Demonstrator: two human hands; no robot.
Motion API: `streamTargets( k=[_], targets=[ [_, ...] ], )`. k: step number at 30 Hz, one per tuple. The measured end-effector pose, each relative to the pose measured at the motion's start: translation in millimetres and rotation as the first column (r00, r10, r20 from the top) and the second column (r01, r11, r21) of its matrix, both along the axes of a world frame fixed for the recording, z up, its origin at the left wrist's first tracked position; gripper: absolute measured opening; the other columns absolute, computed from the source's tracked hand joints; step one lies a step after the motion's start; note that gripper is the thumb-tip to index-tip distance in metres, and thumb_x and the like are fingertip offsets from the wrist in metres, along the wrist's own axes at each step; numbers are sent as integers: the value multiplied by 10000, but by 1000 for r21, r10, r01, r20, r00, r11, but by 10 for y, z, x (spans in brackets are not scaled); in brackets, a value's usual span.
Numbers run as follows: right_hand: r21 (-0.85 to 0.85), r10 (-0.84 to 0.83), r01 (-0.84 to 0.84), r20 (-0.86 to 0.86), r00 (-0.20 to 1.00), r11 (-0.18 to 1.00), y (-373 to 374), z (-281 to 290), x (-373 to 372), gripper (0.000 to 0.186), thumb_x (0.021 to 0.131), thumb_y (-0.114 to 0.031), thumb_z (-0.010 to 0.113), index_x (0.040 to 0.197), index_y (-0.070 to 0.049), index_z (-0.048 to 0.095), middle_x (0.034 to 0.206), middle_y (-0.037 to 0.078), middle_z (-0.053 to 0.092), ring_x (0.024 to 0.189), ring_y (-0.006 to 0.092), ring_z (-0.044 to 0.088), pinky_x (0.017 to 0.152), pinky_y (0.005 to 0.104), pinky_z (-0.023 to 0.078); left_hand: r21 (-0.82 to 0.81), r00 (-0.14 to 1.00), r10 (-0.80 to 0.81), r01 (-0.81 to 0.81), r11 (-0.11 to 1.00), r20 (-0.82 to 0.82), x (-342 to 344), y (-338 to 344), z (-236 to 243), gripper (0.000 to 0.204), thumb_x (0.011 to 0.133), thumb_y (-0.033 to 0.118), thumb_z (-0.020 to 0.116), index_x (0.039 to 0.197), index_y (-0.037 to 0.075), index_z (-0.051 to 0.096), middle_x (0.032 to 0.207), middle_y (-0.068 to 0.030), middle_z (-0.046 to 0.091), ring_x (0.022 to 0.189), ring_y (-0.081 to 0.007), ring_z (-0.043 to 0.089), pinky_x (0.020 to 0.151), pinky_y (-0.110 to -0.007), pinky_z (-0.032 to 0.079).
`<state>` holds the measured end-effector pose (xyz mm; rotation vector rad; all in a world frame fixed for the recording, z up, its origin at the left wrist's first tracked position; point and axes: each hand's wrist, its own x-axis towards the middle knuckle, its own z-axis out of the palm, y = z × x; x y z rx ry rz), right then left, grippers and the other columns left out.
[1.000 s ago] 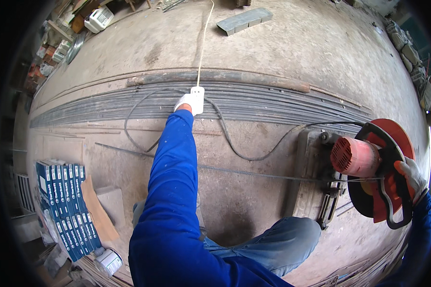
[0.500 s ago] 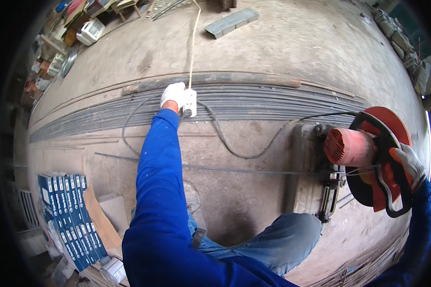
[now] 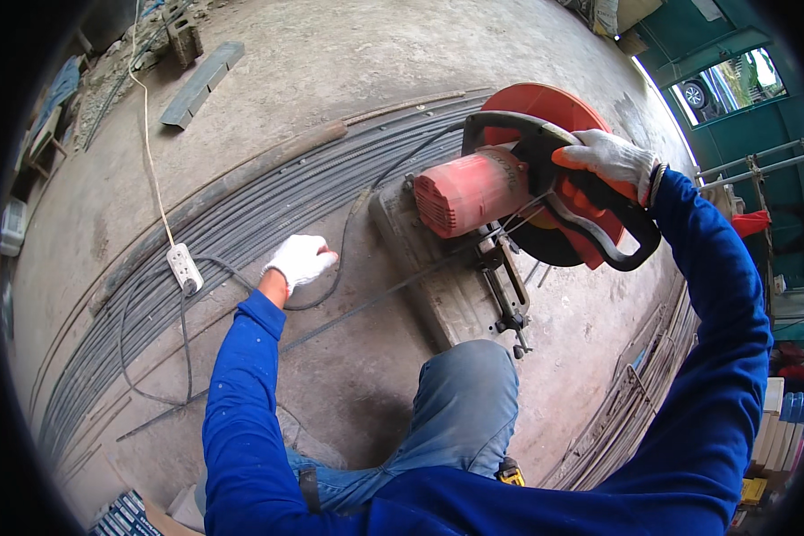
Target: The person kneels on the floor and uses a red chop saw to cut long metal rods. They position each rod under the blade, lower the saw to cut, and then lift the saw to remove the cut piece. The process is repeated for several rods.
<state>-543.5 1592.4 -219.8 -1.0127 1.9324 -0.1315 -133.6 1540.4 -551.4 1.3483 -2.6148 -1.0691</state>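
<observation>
My right hand (image 3: 609, 165), in a white glove with orange patches, is closed around the black handle (image 3: 630, 239) of a red cut-off saw (image 3: 473, 189). The saw's metal base (image 3: 420, 268) rests on the floor, with a clamp (image 3: 506, 299) at its near side. A long thin steel bar (image 3: 357, 310) runs from the lower left across the base towards the blade. My left hand (image 3: 302, 261), white-gloved, hovers left of the base near the black power cord (image 3: 338, 275). Its fingers are curled in, and nothing shows in them.
A bundle of ribbed steel bars (image 3: 268, 201) lies across the floor. On it rests a white power strip (image 3: 185, 268) with a black plug and a pale cord. More thin rods (image 3: 630, 389) lie at the right. A grey block (image 3: 203, 85) lies farther off. Boxes (image 3: 125, 516) stand lower left.
My left hand has left the power strip and moved right towards the saw. The view has turned right. My right hand stays on the saw handle.
</observation>
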Motion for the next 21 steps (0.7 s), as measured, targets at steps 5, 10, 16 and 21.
streamTargets(
  k=[5,10,16,21],
  targets=[
    [2,-2,2,13,1000,1000,49,-22,-23,317,989,-306,618,1178,-51,616,766,67,673,570,149,671,471,304,580,67,996,-47,42,997,73,-14,121,-82,408,904,448,640,941,55,742,956,-208,726,927,-388,693,813,-449,540],
    [-13,6,-6,1,1000,1000,70,-44,-19,309,993,-298,614,1175,-48,614,755,49,662,557,130,654,465,291,565,75,996,-23,16,997,90,72,48,-103,411,907,451,635,937,54,738,956,-205,726,923,-391,690,810,-454,539],
    [-35,69,-67,40,997,997,119,-74,-76,309,994,-293,590,1172,-43,633,766,46,666,578,133,644,484,294,551,66,995,-33,27,997,94,32,33,-99,413,912,455,622,906,58,733,944,-208,723,917,-399,688,807,-464,537],
    [-130,172,-161,79,982,978,130,-116,-124,297,988,-293,600,1127,-32,621,781,49,665,575,112,637,480,262,527,-132,957,289,-282,950,33,326,-140,118,403,921,458,606,1001,74,699,995,-207,700,972,-398,675,811,-498,534]
  ],
)
